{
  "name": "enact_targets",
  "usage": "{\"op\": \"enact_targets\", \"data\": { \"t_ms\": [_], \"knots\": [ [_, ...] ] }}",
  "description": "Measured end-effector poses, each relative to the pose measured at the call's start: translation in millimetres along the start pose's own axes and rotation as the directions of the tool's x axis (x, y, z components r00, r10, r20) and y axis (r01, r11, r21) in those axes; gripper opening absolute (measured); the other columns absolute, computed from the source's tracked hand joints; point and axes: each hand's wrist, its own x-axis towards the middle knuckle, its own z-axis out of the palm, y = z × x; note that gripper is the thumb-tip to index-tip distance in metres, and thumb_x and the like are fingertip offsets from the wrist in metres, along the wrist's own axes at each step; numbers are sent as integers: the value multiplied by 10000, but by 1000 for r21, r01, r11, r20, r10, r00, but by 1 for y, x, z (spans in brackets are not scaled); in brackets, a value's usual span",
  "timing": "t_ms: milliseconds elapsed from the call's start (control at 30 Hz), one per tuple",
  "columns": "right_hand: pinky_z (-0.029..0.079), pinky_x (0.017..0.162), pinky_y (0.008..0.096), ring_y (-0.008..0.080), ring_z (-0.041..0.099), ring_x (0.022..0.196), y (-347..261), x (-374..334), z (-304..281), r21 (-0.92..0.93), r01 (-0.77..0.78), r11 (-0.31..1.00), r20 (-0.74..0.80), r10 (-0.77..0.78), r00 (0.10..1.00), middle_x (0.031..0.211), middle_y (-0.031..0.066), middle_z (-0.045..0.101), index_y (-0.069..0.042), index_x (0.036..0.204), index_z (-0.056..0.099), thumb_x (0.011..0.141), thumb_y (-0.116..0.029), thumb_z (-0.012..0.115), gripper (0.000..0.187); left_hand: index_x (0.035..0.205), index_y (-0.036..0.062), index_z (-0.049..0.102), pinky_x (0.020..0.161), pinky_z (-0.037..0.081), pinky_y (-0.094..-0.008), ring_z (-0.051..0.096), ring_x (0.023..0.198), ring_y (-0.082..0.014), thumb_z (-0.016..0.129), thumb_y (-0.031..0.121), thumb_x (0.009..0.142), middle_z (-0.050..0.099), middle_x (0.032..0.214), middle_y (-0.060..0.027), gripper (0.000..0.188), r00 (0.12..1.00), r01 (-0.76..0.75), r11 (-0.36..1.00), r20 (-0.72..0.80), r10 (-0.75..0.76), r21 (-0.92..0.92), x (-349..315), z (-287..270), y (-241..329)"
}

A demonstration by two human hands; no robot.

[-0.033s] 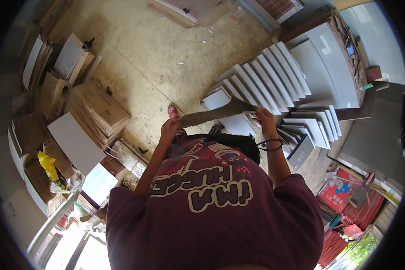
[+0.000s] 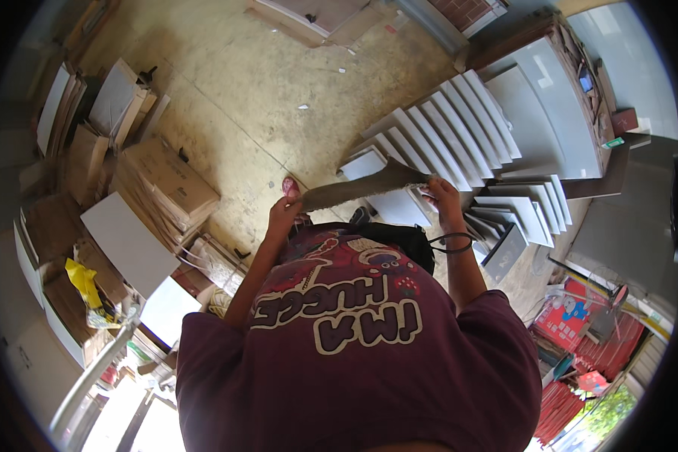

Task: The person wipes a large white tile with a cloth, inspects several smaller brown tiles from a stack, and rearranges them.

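Observation:
A grey-brown strip of cloth (image 2: 365, 190) with a frayed, pale lower edge is stretched in front of my waist. Its left end is gripped in my left hand (image 2: 283, 214), fingers closed round it. The other end, wider and with a raised peak, is pinched in my right hand (image 2: 442, 199). Between the two hands the cloth hangs slightly bowed. Just below it a black bag (image 2: 408, 239) lies against my waist. A dark loop circles my right wrist.
Grey-white panels (image 2: 444, 132) lean in a row at the right, with shorter ones (image 2: 523, 207) nearer me. Cardboard boxes (image 2: 169, 177) and a white board (image 2: 128, 237) stand at the left. A yellow plastic bag (image 2: 83, 280) lies farther left. Ahead is concrete floor (image 2: 241, 90) with small scraps.

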Motion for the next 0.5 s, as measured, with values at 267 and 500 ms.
{"op": "enact_targets", "data": {
  "t_ms": [267, 500],
  "knots": [
    [476, 714, 246, 115, 610, 816, -40, 2, 90, 163, 35, 986, -72, -24, 997, 846, 0, 610, -77, 941, 584, 860, -223, 578, 167, 992, 6, 513, 610, 484, -267, 647, 681, -187, 540, 158, 844, 630, 833, -110, 214, 990, -125, 973, 89, 109, 195, 77, -66, 109],
    [476, 720, 246, 118, 615, 819, -63, 30, 111, 227, 58, 972, -144, -26, 989, 841, -7, 609, -81, 925, 583, 848, -243, 597, 180, 996, -12, 520, 607, 488, -270, 648, 684, -202, 530, 147, 847, 634, 826, -124, 218, 991, -112, 990, 84, 106, 82, 133, -43, 179]
  ]
}}
